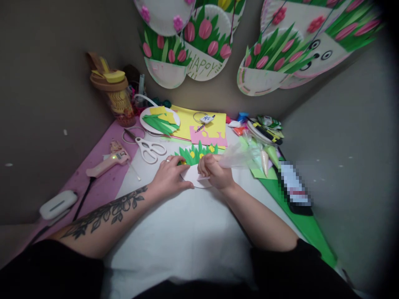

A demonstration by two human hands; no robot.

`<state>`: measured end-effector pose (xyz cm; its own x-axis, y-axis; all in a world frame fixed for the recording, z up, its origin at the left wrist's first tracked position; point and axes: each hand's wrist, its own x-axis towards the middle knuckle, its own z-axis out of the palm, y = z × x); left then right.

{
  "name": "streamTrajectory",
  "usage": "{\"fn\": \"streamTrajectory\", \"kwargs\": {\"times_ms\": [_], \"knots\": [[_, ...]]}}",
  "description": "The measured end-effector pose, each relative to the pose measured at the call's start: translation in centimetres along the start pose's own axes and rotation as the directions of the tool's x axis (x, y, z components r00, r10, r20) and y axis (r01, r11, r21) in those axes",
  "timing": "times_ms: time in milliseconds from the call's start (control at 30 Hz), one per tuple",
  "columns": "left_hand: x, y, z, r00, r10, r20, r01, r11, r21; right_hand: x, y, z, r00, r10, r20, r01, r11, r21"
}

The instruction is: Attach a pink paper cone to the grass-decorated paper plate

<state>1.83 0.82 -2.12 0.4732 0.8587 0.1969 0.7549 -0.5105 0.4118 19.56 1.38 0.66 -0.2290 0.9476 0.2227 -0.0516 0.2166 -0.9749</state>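
A paper-plate craft with green paper grass and yellow spots lies on the white table; its white pocket half faces me. My left hand lies on the plate's left edge, fingers down and fairly flat, a ring on one finger. My right hand is curled in a fist over the plate's right side, gripping a clear piping-style bag that trails off to the right.
White scissors and a pink glue gun lie at the left. Behind are a paper plate with green strips, yellow and pink paper, a jar. A phone sits at the right. Finished tulip plates hang on the wall.
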Motion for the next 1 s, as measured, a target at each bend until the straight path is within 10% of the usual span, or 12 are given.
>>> {"fn": "streamTrajectory", "kwargs": {"times_ms": [1000], "knots": [[0.0,0.0,0.0,1.000,0.001,-0.004,-0.001,1.000,0.001,0.5,-1.2,0.2,0.979,-0.163,-0.123,0.179,0.974,0.139]]}}
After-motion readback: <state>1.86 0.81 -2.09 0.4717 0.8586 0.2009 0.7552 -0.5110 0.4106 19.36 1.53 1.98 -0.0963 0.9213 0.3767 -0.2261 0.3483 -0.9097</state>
